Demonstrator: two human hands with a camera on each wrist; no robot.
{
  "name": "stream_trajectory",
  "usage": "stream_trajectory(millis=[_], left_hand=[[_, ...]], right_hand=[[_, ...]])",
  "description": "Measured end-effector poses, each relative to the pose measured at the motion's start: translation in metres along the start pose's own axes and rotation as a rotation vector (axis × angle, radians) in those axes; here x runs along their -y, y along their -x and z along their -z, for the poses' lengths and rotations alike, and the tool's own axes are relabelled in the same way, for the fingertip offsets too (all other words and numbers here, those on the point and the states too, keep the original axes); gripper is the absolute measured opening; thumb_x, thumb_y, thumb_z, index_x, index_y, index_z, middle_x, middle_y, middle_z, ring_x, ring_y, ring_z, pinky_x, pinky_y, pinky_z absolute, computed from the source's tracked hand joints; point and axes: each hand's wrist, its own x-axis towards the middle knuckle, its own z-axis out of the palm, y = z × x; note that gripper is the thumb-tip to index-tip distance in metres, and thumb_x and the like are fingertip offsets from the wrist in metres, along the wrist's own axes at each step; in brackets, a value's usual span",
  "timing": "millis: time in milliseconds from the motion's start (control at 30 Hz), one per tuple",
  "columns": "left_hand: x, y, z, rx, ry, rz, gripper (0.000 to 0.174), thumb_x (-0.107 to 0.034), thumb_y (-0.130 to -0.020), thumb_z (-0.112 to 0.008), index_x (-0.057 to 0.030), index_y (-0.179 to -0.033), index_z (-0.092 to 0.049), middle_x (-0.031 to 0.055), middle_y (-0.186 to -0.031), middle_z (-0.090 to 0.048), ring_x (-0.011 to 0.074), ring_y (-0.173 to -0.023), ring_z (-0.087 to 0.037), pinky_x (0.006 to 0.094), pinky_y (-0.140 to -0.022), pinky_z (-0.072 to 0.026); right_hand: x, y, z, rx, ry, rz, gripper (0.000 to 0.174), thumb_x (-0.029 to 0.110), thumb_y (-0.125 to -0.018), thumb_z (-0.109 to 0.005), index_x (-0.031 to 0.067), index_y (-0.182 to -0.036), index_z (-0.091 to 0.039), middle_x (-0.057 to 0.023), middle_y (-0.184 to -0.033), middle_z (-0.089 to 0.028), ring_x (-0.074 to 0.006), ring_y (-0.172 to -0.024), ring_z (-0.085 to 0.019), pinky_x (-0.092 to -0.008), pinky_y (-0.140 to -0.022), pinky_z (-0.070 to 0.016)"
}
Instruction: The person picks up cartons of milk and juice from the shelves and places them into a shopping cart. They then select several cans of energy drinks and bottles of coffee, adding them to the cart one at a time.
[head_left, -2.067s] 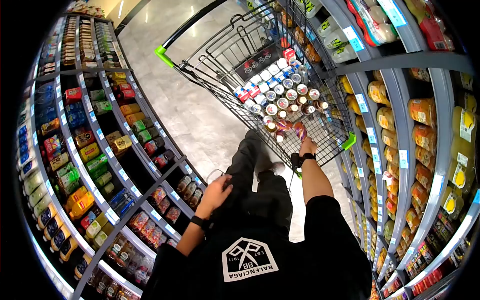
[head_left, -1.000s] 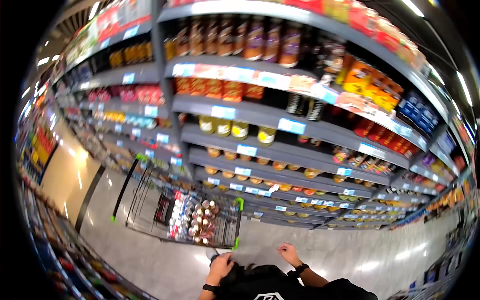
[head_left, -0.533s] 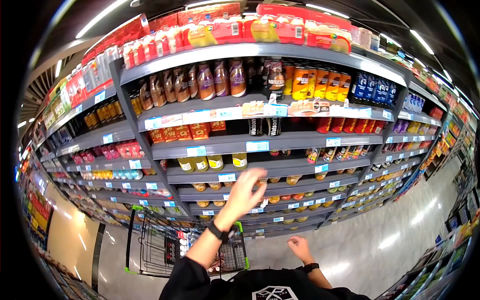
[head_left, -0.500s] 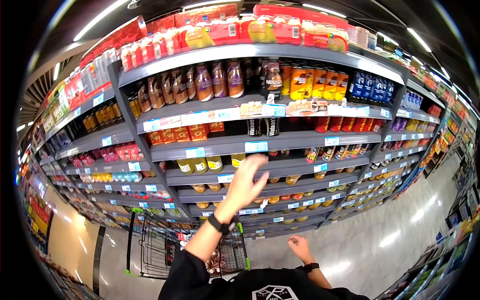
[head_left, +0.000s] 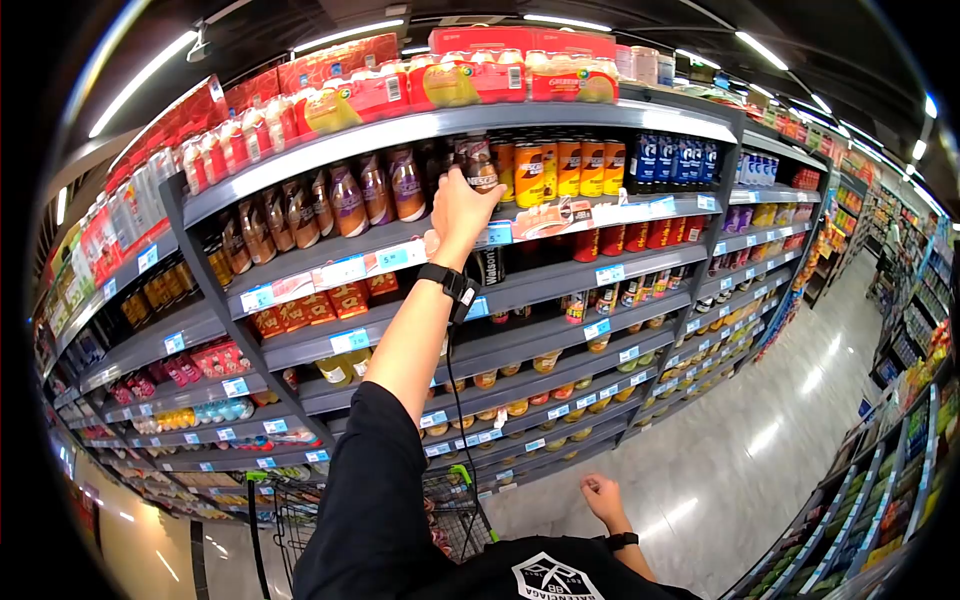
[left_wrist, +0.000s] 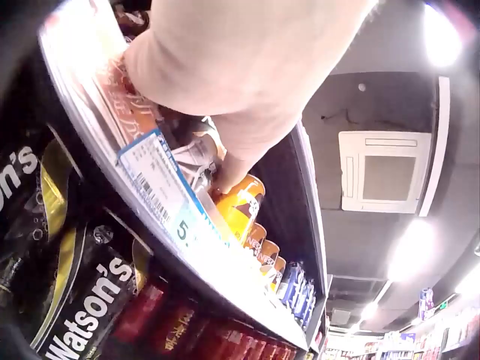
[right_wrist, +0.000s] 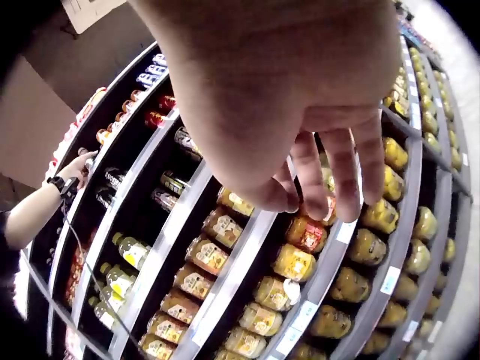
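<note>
My left hand point(head_left: 462, 212) reaches up to the drink shelf and holds a brown Nescafé bottle point(head_left: 477, 163) between fingers and thumb. Close up in the left wrist view, the hand point(left_wrist: 240, 67) hides most of the bottle point(left_wrist: 204, 150). To its right stand orange and yellow cans point(head_left: 537, 172); brown and purple bottles point(head_left: 407, 185) are on its left. My right hand point(head_left: 604, 500) hangs low, away from the shelves. In the right wrist view its fingers point(right_wrist: 346, 169) are loosely bent, holding nothing.
Black Watson's cans point(head_left: 490, 266) sit one shelf below, beside red cans point(head_left: 610, 238). Multipacks point(head_left: 470, 82) line the top. A cart point(head_left: 462, 505) stands low by the shelves, partly behind my left sleeve. The aisle floor point(head_left: 690, 510) runs off to the right.
My left hand has moved up from in front of the lower shelves and taken hold of the bottle. Earlier, my right hand left the cart's edge; the view has turned to the shelves.
</note>
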Motion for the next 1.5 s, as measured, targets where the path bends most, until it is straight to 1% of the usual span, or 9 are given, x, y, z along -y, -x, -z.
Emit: stream_trajectory(millis=[167, 300, 533, 733, 833, 1100, 1167, 1267, 1500], left_hand=[[0.005, 0.013, -0.008, -0.124, 0.029, -0.108, 0.066, -0.042, -0.079, -0.085, -0.0005, -0.124, -0.060, 0.0191, -0.125, -0.065, 0.0396, -0.115, -0.064, 0.0487, -0.095, -0.0532], [0.017, 0.024, -0.005, -0.389, 0.344, -0.651, 0.065, -0.020, -0.077, -0.090, -0.0043, -0.132, -0.059, 0.0147, -0.126, -0.065, 0.0378, -0.115, -0.060, 0.0458, -0.097, -0.0525], [0.024, 0.165, 0.040, -0.174, 0.554, -0.840, 0.064, -0.012, -0.068, -0.092, -0.0037, -0.122, -0.060, 0.0148, -0.107, -0.071, 0.0335, -0.091, -0.072, 0.0434, -0.086, -0.0595], [0.104, 0.390, 0.036, 0.664, 0.302, -0.302, 0.059, -0.027, -0.068, -0.086, -0.0098, -0.120, -0.065, 0.0125, -0.105, -0.075, 0.0366, -0.094, -0.073, 0.0442, -0.079, -0.0598], [0.149, 0.467, 0.042, 0.977, 0.177, -0.115, 0.060, -0.031, -0.071, -0.078, -0.0137, -0.126, -0.061, 0.0137, -0.101, -0.073, 0.0395, -0.091, -0.071, 0.0497, -0.073, -0.0573], [0.154, 0.579, 0.128, 0.863, 0.130, 0.488, 0.067, -0.026, -0.083, -0.077, -0.0131, -0.143, -0.052, 0.0181, -0.130, -0.067, 0.0409, -0.115, -0.066, 0.0477, -0.092, -0.0555], [0.152, 0.605, 0.146, 0.694, 0.053, 0.509, 0.065, -0.022, -0.087, -0.075, -0.0116, -0.146, -0.051, 0.0175, -0.133, -0.066, 0.0392, -0.118, -0.064, 0.0467, -0.096, -0.0543], [0.136, 0.628, 0.183, 0.590, -0.037, 0.700, 0.054, -0.021, -0.088, -0.074, -0.0130, -0.138, -0.056, 0.0167, -0.121, -0.069, 0.0380, -0.112, -0.067, 0.0487, -0.090, -0.0554], [0.152, 0.687, 0.251, 0.511, -0.165, 1.108, 0.047, -0.025, -0.092, -0.072, -0.0116, -0.135, -0.058, 0.0176, -0.115, -0.072, 0.0414, -0.107, -0.068, 0.0505, -0.090, -0.0549]], right_hand=[[-0.008, 0.010, 0.015, -0.012, -0.044, -0.069, 0.014, 0.012, -0.089, -0.071, 0.0023, -0.098, -0.076, -0.0118, -0.082, -0.076, -0.0191, -0.070, -0.072, -0.0332, -0.066, -0.0566], [-0.005, 0.011, 0.017, -0.028, -0.012, -0.085, 0.016, 0.013, -0.088, -0.069, 0.0036, -0.098, -0.076, -0.0137, -0.081, -0.075, -0.0247, -0.071, -0.073, -0.0360, -0.067, -0.0566], [0.032, 0.004, 0.017, 0.046, 0.001, 0.011, 0.024, 0.019, -0.096, -0.071, -0.0004, -0.110, -0.073, -0.0127, -0.086, -0.075, -0.0194, -0.074, -0.072, -0.0323, -0.068, -0.0568], [0.107, -0.009, 0.000, 0.134, -0.574, 0.215, 0.042, 0.028, -0.109, -0.053, 0.0000, -0.141, -0.054, -0.0041, -0.092, -0.065, -0.0126, -0.078, -0.059, -0.0307, -0.071, -0.0501], [0.103, -0.018, -0.013, 0.453, -0.472, 0.131, 0.036, 0.018, -0.105, -0.063, 0.0018, -0.136, -0.057, -0.0030, -0.089, -0.066, -0.0082, -0.075, -0.058, -0.0263, -0.067, -0.0480], [0.107, -0.003, -0.096, 1.076, -0.076, 0.159, 0.022, 0.025, -0.097, -0.075, 0.0032, -0.098, -0.070, 0.0037, -0.076, -0.064, -0.0040, -0.067, -0.047, -0.0248, -0.059, -0.0396], [0.094, 0.004, -0.130, 1.109, -0.081, 0.185, 0.026, 0.029, -0.096, -0.076, 0.0035, -0.092, -0.070, 0.0004, -0.074, -0.069, -0.0087, -0.063, -0.059, -0.0292, -0.059, -0.0454], [0.058, 0.014, -0.186, 1.086, 0.141, 0.268, 0.039, 0.046, -0.091, -0.076, 0.0078, -0.090, -0.071, -0.0143, -0.075, -0.074, -0.0373, -0.074, -0.072, -0.0467, -0.067, -0.0540], [-0.004, 0.042, -0.298, 1.044, 0.333, 0.139, 0.039, 0.046, -0.089, -0.077, 0.0086, -0.097, -0.069, -0.0161, -0.087, -0.076, -0.0384, -0.084, -0.073, -0.0461, -0.073, -0.0555]])
